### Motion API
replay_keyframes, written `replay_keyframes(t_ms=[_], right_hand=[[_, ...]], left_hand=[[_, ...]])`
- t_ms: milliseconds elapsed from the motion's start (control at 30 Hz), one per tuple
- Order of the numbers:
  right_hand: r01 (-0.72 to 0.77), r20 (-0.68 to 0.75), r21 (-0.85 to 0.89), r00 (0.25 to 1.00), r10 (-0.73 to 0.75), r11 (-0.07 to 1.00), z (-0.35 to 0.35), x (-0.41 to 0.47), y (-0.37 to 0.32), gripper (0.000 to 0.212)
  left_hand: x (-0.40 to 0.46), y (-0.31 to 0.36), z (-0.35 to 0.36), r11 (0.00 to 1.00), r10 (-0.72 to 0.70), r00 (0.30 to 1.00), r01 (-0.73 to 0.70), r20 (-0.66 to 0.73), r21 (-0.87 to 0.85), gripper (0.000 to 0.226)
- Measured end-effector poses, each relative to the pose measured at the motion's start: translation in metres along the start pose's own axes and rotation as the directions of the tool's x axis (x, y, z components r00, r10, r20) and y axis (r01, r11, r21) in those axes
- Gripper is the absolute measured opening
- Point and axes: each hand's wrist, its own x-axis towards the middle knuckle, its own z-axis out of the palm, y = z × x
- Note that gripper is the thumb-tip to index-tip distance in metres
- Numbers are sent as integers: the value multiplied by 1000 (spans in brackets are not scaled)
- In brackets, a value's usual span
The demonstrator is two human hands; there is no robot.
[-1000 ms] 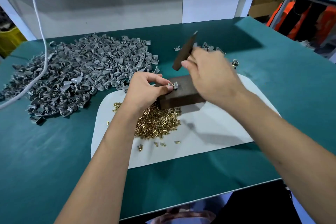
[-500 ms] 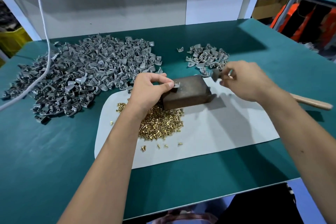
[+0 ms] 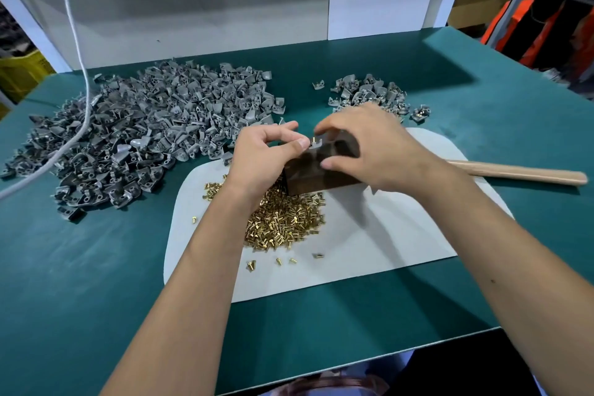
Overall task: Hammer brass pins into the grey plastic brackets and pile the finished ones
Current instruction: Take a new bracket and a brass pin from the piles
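Sitting on the dark block [image 3: 321,170] is a grey bracket [image 3: 316,142] with a brass pin, the left hand [image 3: 263,154] pinching it while the right hand [image 3: 373,151] is curling over the block; brass pins [image 3: 283,222] lying beside it on the surface [image 3: 96,267]

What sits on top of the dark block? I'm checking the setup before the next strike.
A grey bracket with a brass pin, pinched by the left hand. The right hand covers the rest.

The green bench [image 3: 96,283] carries a white mat [image 3: 385,235] at centre, brackets [image 3: 144,138] at ten o'clock, finished ones [image 3: 369,93] at one.
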Motion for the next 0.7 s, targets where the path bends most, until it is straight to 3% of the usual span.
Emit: replay_keyframes(t_ms=[67,167,233,333,433,600,700], right_hand=[[42,-10,-4,999,-42,999,6,7,-8,40],[101,-132,81,987,-90,992,9,13,-8,25],[104,-175,128,981,-80,986,9,16,-1,18],[-58,-221,159,971,93,985,5,24,24,15],[-272,-213,117,933,292,955,3,36,51,17],[-520,-172,163,822,543,838,3,50,71,28],[-489,-221,181,825,520,853,0,53,61,32]], left_hand=[[1,-1,-1,1000,6,1000,-6,-3,-25,15],[2,-1,-1,998,30,1000,-30,-5,-53,12],[5,-2,-2,997,77,994,-75,-80,24,12],[12,-8,-12,929,189,946,-86,-262,359,8],[15,-14,-30,777,208,911,68,-357,626,6],[19,-23,-39,673,168,934,126,-317,729,12],[20,-26,-42,687,169,932,122,-320,716,15]])
